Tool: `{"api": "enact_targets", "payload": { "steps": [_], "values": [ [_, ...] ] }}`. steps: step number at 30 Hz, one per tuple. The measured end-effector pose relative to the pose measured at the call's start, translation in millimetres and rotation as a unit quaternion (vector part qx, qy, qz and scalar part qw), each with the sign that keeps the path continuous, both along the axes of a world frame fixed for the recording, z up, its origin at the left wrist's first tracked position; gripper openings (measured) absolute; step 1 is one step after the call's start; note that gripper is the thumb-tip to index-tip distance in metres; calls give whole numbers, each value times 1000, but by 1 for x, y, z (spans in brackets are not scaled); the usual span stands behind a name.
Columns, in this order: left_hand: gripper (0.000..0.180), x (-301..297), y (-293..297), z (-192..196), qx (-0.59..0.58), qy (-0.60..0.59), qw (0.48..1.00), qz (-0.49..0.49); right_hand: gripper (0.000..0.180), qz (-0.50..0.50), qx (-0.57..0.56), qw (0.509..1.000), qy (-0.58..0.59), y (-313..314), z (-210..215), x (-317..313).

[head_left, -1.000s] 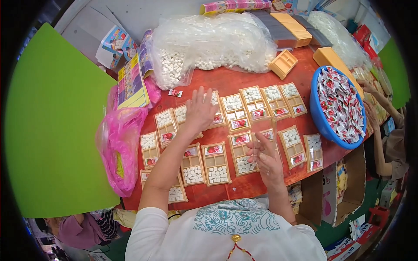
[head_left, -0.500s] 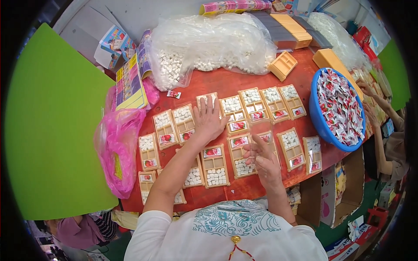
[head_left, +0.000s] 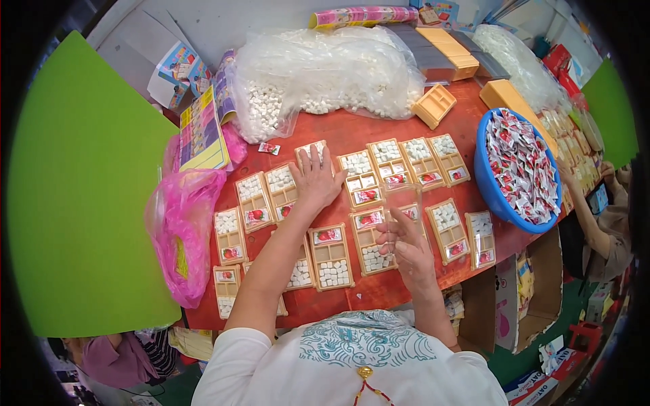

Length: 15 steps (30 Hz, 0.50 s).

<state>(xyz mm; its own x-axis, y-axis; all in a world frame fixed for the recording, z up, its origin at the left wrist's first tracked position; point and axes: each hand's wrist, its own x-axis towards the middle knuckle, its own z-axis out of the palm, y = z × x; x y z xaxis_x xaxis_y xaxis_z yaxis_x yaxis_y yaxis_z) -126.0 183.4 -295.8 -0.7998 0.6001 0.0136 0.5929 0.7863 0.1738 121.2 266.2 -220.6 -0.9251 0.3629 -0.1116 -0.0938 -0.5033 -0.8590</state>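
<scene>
My left hand point(head_left: 316, 181) lies with fingers stretched over a small beige tray point(head_left: 311, 145) of white cubes in the back row, hiding its lower part. My right hand point(head_left: 409, 254) is raised above the front row, its fingers closed on a clear plastic lid point(head_left: 404, 195). Under and around that lid are beige compartment trays, such as one tray point(head_left: 360, 169) with white cubes and a red-and-white sachet. Nearest my right hand in the front row is another filled tray point(head_left: 374, 260). A glossy clear cover shows on the tray point(head_left: 481, 237) at the right end.
A blue basin point(head_left: 482, 162) heaped with sachets stands right. Behind the trays lies a large clear bag of white cubes point(head_left: 325, 74); beside it sits an empty beige tray point(head_left: 435, 106). A pink plastic bag point(head_left: 183, 230) hangs at the left edge. A co-worker's arm point(head_left: 582, 210) reaches in at right.
My hands have barely moved; the left still rests on the same tray and the right still holds the lid. The co-worker's hands at far right have shifted. The whole view has moved slightly.
</scene>
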Motion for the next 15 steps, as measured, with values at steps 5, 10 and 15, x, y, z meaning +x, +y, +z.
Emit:
{"api": "enact_targets", "payload": {
  "steps": [5,10,15],
  "values": [
    [73,11,-1,17,13,-35,999,23,71,-6,20,1000,-2,-3,-7,6],
    [42,63,-20,63,294,63,938,-170,70,-55,56,995,-65,-2,-7,-3],
    [25,117,-43,108,442,-495,730,-166,60,-1,113,993,19,-12,-8,-26]
  ]
}}
